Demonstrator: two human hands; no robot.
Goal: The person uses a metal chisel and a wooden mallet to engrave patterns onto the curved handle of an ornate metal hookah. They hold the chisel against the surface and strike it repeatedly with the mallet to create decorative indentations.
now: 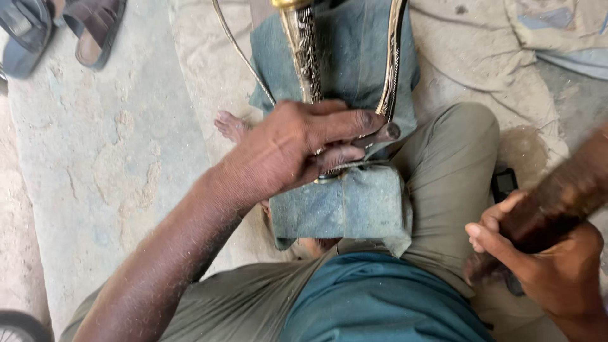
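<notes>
Currently, head view only; seated on the floor, legs folded, work resting on my lap.

Left hand: my left hand [297,149] presses down on the engraved metal piece [306,54]; the grip is closed over it, fingers [351,120] laid flat across its near end, thumb side hidden beneath.

Right hand: my right hand [557,269] is wrapped tight round the dark wooden mallet [551,206]; the grip is full, fingers curled over the handle. Mallet is motion-blurred, so its exact outline is uncertain.

Workpiece: long, narrow, patterned silver with a gold-coloured end far from me. It lies on a blue-grey cloth pad [345,209] across my knee.

Long axis: runs straight away from my left grip, from under the fingers toward the top of the view. A thin curved metal strip [394,60] sits just right of it, a bent wire [237,47] just left.

Key relation: the piece is directly under my left grip and touching it; from my right grip it lies up and to the left, well apart. Left hand is plainly the nearer. The mallet's long axis slants up and right, away from the piece.

Surroundings: sandals [95,31] far left of the left grip on the concrete floor [107,164]; small dark object [505,183] beside my right knee, kind not clear.
</notes>
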